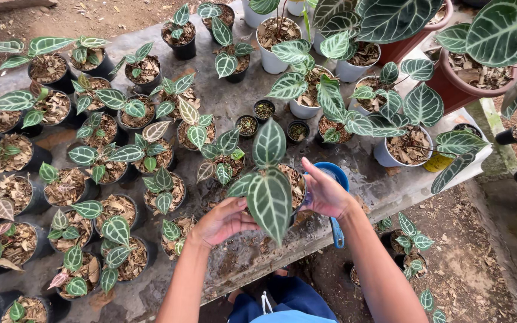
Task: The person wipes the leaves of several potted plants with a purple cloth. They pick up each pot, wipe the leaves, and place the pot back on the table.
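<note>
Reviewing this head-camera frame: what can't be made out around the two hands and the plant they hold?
- Pot of the held plant: hidden by its big veined leaves; colour and shape unclear.
- Left hand: fingers tucked under the leaves, contact not visible.
- Right hand: covers the blue scoop; grip and contents unclear.
- Plants at the left and top edges: cut off by the frame.

Bare forearms, no sleeves — blue shorts (288, 299) with a white drawstring (265, 304).
</note>
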